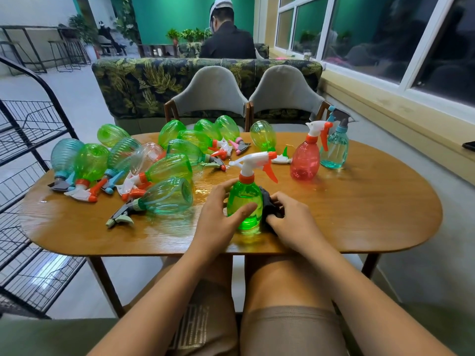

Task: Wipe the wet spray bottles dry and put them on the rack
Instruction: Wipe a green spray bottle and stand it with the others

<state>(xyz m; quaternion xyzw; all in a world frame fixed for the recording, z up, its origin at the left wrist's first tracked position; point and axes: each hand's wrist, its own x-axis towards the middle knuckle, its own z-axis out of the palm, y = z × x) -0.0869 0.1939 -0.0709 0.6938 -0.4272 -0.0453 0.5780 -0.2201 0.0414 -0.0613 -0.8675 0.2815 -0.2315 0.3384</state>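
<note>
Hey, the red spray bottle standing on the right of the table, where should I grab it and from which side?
Probably by the narrow neck just under the white spray head, coming from its left. The red bottle stands upright, its trigger points right, and the blue bottle stands close on that side, so the left looks free for your fingers.

The setting looks like a café or lounge rather than a home. An oval wooden worktop [359, 222] has grey upholstered chairs [208, 93] backing onto a leaf-print booth sofa [133, 83], and beyond it another person [227, 39] sits at a further table. Bar stools [66, 52] stand by a high counter at the far left. Potted plants [187, 34] line green walls [167, 16], and large windows [372, 34] run along the right.
</note>
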